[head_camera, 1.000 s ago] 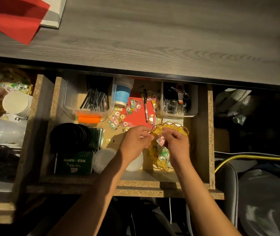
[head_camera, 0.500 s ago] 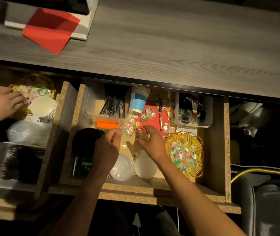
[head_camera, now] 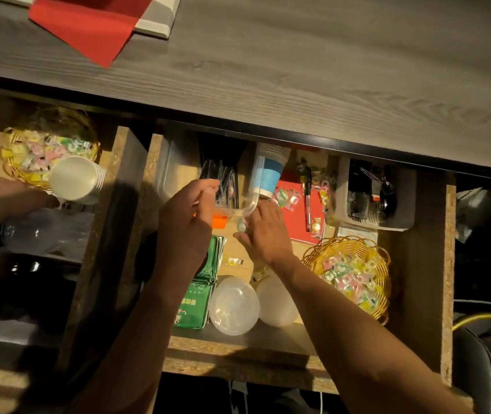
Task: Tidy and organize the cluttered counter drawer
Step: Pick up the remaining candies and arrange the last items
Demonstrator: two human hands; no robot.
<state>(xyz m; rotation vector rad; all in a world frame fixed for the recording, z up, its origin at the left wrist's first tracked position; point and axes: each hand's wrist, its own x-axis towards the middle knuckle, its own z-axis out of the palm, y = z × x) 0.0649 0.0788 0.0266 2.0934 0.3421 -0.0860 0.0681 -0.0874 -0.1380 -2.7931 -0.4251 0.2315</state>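
The open drawer [head_camera: 417, 264] holds a yellow wicker basket [head_camera: 354, 242] of wrapped candies at the right. More candies [head_camera: 286, 198] lie loose on a red sheet [head_camera: 295, 222] beside a pen [head_camera: 308, 201]. My left hand [head_camera: 187, 225] grips the near rim of a clear plastic container [head_camera: 247, 204] of black sticks and tilts it up. My right hand [head_camera: 265, 234] reaches under that raised corner and pinches a wrapped candy [head_camera: 241, 228]. One more candy [head_camera: 235, 261] lies on the drawer floor below my hands.
Blue-and-white paper cups [head_camera: 269, 174], a clear bin of black clips [head_camera: 378, 222], green packets [head_camera: 196, 303] and two clear lids [head_camera: 233, 306] fill the drawer. In the left drawer another person's hand [head_camera: 2, 201] rests by white cups [head_camera: 73, 179] and a second candy basket [head_camera: 14, 171]. The grey countertop [head_camera: 327, 70] overhangs.
Both my hands left the wicker basket and moved back-left to the clear container. My left hand took its rim and tipped it up. My right hand went under its corner.
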